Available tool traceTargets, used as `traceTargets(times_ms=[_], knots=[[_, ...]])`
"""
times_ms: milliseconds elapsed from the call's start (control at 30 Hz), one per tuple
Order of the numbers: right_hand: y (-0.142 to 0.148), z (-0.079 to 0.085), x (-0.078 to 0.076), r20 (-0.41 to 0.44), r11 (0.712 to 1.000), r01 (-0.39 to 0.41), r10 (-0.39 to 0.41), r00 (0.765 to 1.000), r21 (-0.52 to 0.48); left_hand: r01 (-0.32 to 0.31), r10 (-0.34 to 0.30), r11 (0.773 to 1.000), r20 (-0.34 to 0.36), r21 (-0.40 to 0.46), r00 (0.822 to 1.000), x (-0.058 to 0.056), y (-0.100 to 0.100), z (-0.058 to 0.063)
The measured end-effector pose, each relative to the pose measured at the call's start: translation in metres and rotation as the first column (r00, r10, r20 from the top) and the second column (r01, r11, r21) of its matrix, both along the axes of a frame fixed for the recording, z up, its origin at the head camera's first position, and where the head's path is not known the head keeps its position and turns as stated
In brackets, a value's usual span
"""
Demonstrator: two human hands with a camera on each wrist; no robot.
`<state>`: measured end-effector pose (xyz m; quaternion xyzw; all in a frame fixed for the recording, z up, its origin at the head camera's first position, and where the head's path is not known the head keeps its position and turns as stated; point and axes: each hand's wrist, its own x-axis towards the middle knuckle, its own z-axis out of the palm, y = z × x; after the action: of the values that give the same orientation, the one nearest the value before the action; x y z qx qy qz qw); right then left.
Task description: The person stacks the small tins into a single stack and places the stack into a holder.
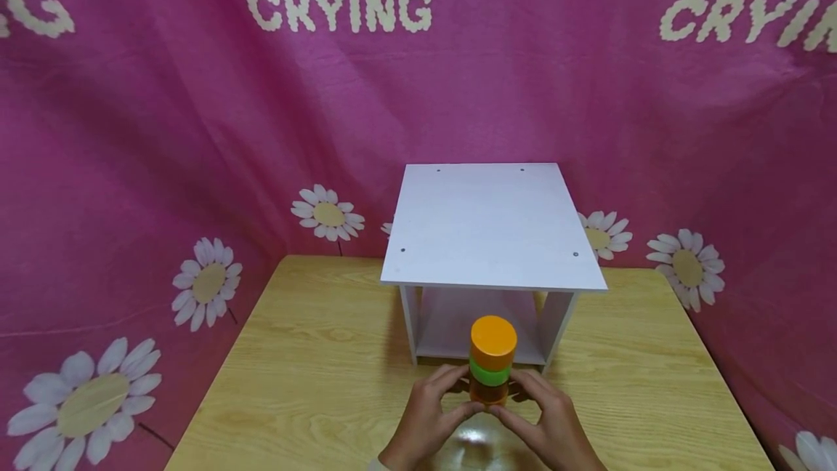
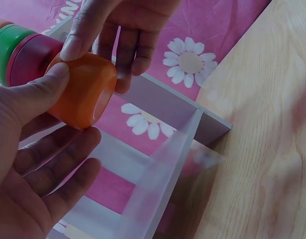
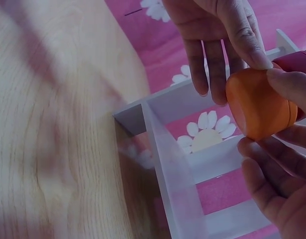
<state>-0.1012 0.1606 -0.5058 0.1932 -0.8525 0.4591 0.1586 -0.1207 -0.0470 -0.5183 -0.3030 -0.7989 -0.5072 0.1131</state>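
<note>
Both hands hold one upright stack of round coloured pieces [image 1: 492, 344] in front of a white stand. Its top is orange, with a green band and a dark red band below. The lowest piece is a rounded orange block [image 2: 85, 92], seen from beneath in both wrist views. My left hand [image 1: 428, 409] pinches it from the left and my right hand [image 1: 549, 413] from the right. The thumb tips meet on the near side of the orange bottom. In the right wrist view, fingers of the right hand [image 3: 287, 184] curl under the orange block [image 3: 259, 104].
The white stand [image 1: 493, 227] has a flat top, side panels and an open front, just beyond the hands. It stands on a wood-grain table [image 1: 294, 369]. A pink curtain [image 1: 458, 93] with daisies and lettering hangs behind and at both sides.
</note>
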Motion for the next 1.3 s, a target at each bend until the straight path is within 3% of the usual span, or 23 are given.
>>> traceTargets(times_ms=[900, 1300], knots=[[0.004, 0.009, -0.006, -0.062, 1.0, -0.005, 0.005, 0.998, 0.008, -0.015, 0.014, 1.0, -0.044, -0.021, 0.999, -0.006, 0.003, 0.013], [0.006, 0.016, -0.01, -0.136, 0.999, -0.033, 0.033, 0.99, 0.003, -0.025, 0.024, 0.998, -0.012, -0.051, 1.0, -0.009, 0.0, 0.019]])
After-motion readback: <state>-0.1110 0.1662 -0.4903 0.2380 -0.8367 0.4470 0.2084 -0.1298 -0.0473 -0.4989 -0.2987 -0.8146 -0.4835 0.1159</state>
